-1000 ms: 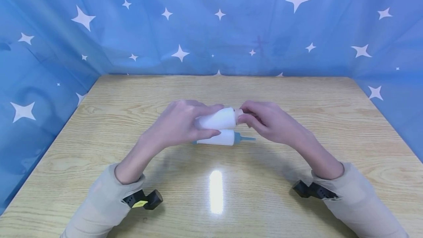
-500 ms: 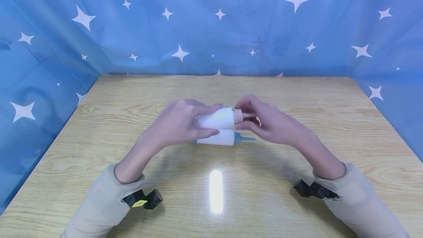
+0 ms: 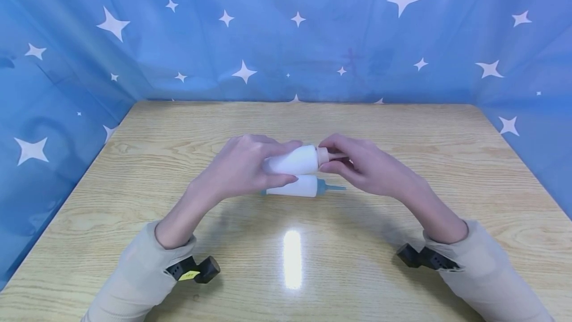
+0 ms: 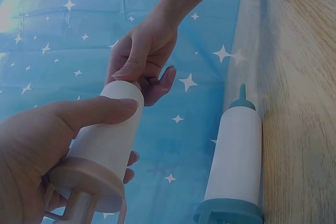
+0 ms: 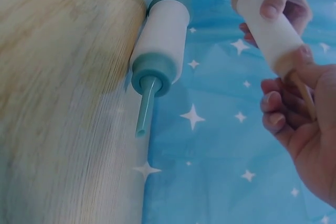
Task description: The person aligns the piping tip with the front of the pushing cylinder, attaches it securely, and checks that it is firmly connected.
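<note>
A white syringe-like tube [image 3: 296, 160] with beige ends lies across my left hand's grip, tip toward the right. My left hand [image 3: 245, 165] holds its barrel, thumb along one side, as the left wrist view shows. At the tip, my right hand [image 3: 367, 165] pinches the beige nozzle cap [image 5: 286, 64] between thumb and fingers; the thin nozzle [image 5: 304, 96] runs in toward the palm. A beige end piece [image 4: 86, 179] with a looped handle closes the tube's other end. Just nearer to me, a second white tube [image 3: 298, 186] with teal ends lies on the table, its teal nozzle [image 5: 147, 107] pointing right.
The wood-grain table [image 3: 214, 272] ends at the back against a blue curtain [image 3: 286, 29] with white stars, which also hangs at both sides. A black wrist camera [image 3: 196, 269] is strapped to the left sleeve, another camera [image 3: 422, 256] to the right one.
My right fingers spread apart around the nozzle cap half a second ago and have since drawn in on it again. The left hand and the teal-ended tube stay put.
</note>
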Demonstrator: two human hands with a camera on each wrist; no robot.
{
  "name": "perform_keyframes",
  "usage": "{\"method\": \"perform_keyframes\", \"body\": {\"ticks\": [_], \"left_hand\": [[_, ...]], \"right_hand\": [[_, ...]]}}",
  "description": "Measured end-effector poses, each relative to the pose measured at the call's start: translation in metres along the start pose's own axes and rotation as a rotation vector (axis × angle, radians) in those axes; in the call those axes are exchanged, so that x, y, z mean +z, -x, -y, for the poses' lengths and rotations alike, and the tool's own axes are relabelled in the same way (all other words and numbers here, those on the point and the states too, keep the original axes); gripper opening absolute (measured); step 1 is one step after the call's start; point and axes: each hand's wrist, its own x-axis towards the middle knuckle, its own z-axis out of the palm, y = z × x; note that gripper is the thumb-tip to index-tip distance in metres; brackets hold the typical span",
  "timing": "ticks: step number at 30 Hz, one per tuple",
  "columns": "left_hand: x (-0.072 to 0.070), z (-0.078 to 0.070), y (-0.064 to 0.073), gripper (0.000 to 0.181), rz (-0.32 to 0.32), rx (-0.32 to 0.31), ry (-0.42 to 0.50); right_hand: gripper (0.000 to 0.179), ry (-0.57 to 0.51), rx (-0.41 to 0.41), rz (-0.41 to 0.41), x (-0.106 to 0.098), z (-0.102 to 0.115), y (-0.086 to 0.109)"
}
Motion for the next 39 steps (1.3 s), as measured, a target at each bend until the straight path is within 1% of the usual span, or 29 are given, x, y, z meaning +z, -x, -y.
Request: {"method": "perform_keyframes", "body": {"ticks": [8,11,13,15,17,20,23,25,28,31,33,39], "left_hand": [[0.0010,0.0005,-0.0001,0.052,-0.008,0.019,0.000],[0.0005,0.0003,0.0001,0.052,-0.006,0.015,-0.002],[-0.0001,0.0003,0.0004,0.052,-0.007,0.013,0.003],[-0.0003,0.0007,0.0006,0.052,-0.010,0.012,0.010],[-0.0006,0.0013,0.0008,0.052,-0.012,0.012,0.023],[-0.0008,0.0020,0.0006,0.052,-0.013,0.012,0.051],[-0.0016,0.0018,0.0004,0.053,-0.013,0.009,0.069],[-0.0020,0.0014,0.0002,0.053,-0.012,0.007,0.069],[-0.0019,0.0011,-0.0002,0.054,-0.010,0.009,0.071],[-0.0013,0.0010,-0.0001,0.054,-0.016,0.022,0.060],[-0.0009,0.0005,-0.0002,0.053,-0.022,0.031,0.046],[-0.0008,-0.0019,-0.0008,0.053,-0.044,0.049,0.011]], "right_hand": [[0.016,0.046,0.033,0.013,-0.0013,0.0024,0.0015],[0.018,0.061,0.034,-0.006,-0.0010,0.0024,0.0018],[0.023,0.055,0.023,-0.031,-0.0001,0.0016,0.0018],[0.030,0.026,-0.003,-0.061,0.0003,0.0014,0.0011],[0.036,-0.011,-0.050,-0.097,0.0010,0.0012,0.0003],[0.037,-0.034,-0.139,-0.155,0.0016,0.0011,-0.0013],[0.043,-0.017,-0.214,-0.214,0.0023,0.0015,-0.0030],[0.048,-0.005,-0.245,-0.241,0.0027,0.0019,-0.0036],[0.047,-0.002,-0.271,-0.264,0.0036,0.0022,-0.0042],[0.046,0.006,-0.274,-0.268,0.0043,0.0021,-0.0042],[0.045,0.007,-0.262,-0.265,0.0046,0.0015,-0.0038],[0.047,0.021,-0.190,-0.248,0.0048,0.0000,-0.0017]]}}
